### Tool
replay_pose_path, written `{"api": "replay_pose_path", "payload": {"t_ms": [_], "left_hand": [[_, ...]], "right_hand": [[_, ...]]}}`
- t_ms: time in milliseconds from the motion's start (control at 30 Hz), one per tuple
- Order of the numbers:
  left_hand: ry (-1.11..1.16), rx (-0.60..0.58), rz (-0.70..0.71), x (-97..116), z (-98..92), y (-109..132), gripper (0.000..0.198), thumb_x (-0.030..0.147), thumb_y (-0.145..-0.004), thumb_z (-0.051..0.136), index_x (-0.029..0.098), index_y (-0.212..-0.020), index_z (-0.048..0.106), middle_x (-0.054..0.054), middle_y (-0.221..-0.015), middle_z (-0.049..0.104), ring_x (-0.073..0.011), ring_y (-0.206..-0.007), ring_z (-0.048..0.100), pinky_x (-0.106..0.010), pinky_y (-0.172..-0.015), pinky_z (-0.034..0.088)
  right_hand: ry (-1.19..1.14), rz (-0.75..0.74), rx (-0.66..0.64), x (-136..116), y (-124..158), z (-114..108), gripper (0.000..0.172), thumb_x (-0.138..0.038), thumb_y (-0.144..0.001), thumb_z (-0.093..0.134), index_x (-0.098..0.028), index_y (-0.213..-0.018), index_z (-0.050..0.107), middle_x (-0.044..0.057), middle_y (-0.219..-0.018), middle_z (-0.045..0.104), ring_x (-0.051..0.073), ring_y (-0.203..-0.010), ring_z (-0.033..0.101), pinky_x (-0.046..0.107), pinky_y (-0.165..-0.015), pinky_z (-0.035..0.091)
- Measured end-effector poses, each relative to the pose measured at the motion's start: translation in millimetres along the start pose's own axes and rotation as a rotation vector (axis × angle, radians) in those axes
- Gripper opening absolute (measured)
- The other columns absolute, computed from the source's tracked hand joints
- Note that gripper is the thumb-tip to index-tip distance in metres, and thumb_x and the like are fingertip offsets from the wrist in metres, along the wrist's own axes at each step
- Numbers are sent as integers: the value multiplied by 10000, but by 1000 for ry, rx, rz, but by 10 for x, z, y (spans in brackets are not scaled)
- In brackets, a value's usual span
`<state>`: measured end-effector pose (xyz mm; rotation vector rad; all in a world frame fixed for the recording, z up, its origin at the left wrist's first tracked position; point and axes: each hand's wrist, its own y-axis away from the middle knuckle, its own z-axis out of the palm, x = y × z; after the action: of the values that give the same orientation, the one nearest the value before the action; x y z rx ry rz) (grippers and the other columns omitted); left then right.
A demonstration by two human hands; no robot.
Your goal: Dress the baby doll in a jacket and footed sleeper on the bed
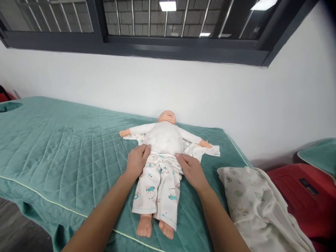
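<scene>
A baby doll (167,117) lies on its back with arms spread and its head toward the wall. Its torso is white cloth (164,136), and printed baby pants (157,189) cover its legs, with both bare feet showing. My left hand (138,159) is closed on the waistband at the doll's hip on the left. On the opposite hip, my right hand (191,168) pinches the other side of the waistband. Beneath the doll's torso and arms a printed baby shirt (215,151) is spread out.
A quilted green cover (65,147) lies over the bed. To the right are a folded printed cloth (249,196) and a red case (294,199). Behind the bed rises a white wall (105,80) with a dark-framed window (183,50).
</scene>
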<state>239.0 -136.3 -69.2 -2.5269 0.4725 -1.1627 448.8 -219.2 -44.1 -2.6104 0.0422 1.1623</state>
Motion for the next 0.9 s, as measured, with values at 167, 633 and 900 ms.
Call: {"api": "replay_pose_path", "payload": {"t_ms": [167,633,900], "left_hand": [[-7,35,60,87,58,-164,409,393,-968,374,212,-601,362,25,-560,408,-137,-568,400,-273,-588,268],[-18,46,20,76,208,-480,347,419,-973,392,208,-722,507,13,-642,541,-144,-632,486,-259,-608,273],[120,57,-20,209,-39,208,480,467,-941,405,197,-554,314,40,-506,333,-109,-521,332,-278,-557,248]], "right_hand": [[-55,-4,50,61,-45,1,440,-524,-945,437,-222,-636,357,-29,-644,426,163,-674,441,287,-636,329],[-194,85,-5,86,-115,15,435,-526,-729,708,-218,-961,506,6,-954,566,225,-923,539,344,-825,430],[-114,-90,89,205,-168,77,180,-312,-709,637,-227,-781,495,14,-896,525,213,-880,502,332,-793,419]]}}
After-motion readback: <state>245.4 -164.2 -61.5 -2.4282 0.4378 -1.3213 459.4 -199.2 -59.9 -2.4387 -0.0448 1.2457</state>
